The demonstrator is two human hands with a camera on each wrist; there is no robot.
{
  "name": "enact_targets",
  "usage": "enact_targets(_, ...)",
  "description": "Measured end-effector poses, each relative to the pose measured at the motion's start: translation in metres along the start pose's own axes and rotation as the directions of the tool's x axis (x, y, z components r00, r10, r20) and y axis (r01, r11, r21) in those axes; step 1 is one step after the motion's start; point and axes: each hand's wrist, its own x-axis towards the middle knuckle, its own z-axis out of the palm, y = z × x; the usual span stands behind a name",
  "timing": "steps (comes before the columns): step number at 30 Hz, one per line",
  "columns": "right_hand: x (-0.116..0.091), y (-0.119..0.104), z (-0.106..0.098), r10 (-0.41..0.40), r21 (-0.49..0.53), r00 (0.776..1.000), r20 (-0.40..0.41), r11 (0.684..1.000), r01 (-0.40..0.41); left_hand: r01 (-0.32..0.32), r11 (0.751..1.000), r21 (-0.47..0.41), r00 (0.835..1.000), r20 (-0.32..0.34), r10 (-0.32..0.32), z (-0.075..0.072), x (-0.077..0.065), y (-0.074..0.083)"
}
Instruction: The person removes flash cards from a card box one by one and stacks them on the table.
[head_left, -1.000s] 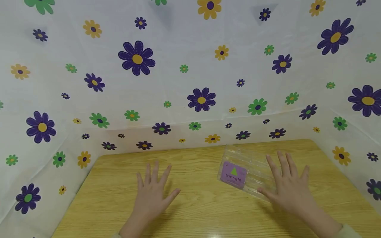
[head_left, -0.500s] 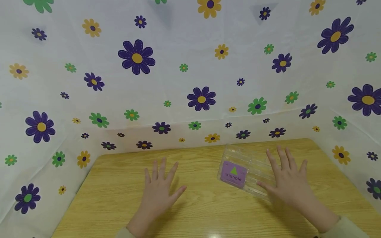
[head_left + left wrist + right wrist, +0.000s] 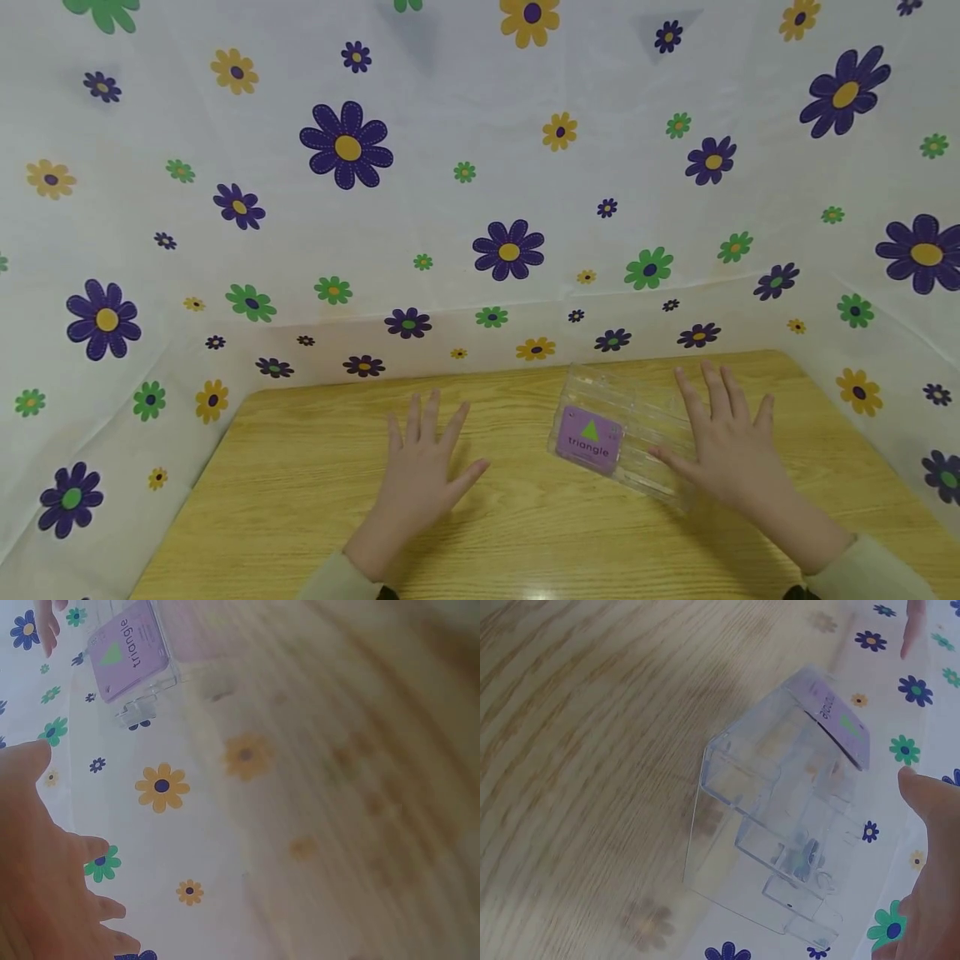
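Note:
A clear plastic tiered card holder stands on the right half of the table. At its left end sits a purple card with a green triangle and the word "triangle". In the right wrist view the holder's stepped tiers show from the side. My right hand is spread over the holder's right end, hiding part of it; in its wrist view hand and holder look apart. Left of the holder, my left hand is spread above the table and holds nothing. Its fingers also show in the left wrist view.
Wood-grain table lies under both hands. White flower-printed cloth rises behind the table's back edge and along both sides. Light sleeves cover the forearms.
My left hand has moved to the right and a little farther forward. My right hand has shifted slightly forward. The holder and card stay in place.

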Motion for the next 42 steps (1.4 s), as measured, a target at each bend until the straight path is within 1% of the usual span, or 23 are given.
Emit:
enact_targets(6, 0.002, 0.003, 0.002, 0.006, 0.017, 1.000, 0.009, 1.000, -0.006, -0.003, 1.000, -0.023, 0.999, 0.035, 0.004, 0.004, 0.010, 0.006)
enact_targets(12, 0.003, 0.008, 0.005, 0.025, 0.010, 0.999, 0.024, 1.000, -0.025, -0.014, 1.000, -0.023, 0.997, 0.081, 0.015, 0.012, 0.020, 0.015)
enact_targets(17, 0.003, 0.010, 0.008, 0.035, 0.010, 0.999, 0.036, 0.999, -0.036, -0.048, 0.998, -0.029, 0.996, 0.077, 0.050, 0.017, 0.027, 0.023)
enact_targets(22, 0.003, 0.012, 0.011, 0.049, 0.018, 0.997, 0.058, 0.999, -0.050, -0.070, 0.996, -0.057, 0.994, 0.082, 0.075, 0.020, 0.033, 0.032)
enact_targets(29, 0.000, 0.015, 0.017, 0.062, 0.038, 0.996, 0.068, 0.997, -0.065, -0.092, 0.995, -0.022, 0.990, 0.101, 0.094, 0.023, 0.040, 0.042)
enact_targets(36, -0.005, 0.014, 0.022, 0.062, 0.046, 0.997, 0.049, 0.997, -0.064, -0.110, 0.993, -0.038, 0.989, 0.096, 0.113, 0.025, 0.046, 0.050)
enact_targets(42, -0.009, 0.014, 0.027, 0.067, 0.042, 0.997, 0.036, 0.997, -0.069, -0.133, 0.991, -0.021, 0.987, 0.091, 0.135, 0.029, 0.051, 0.055)
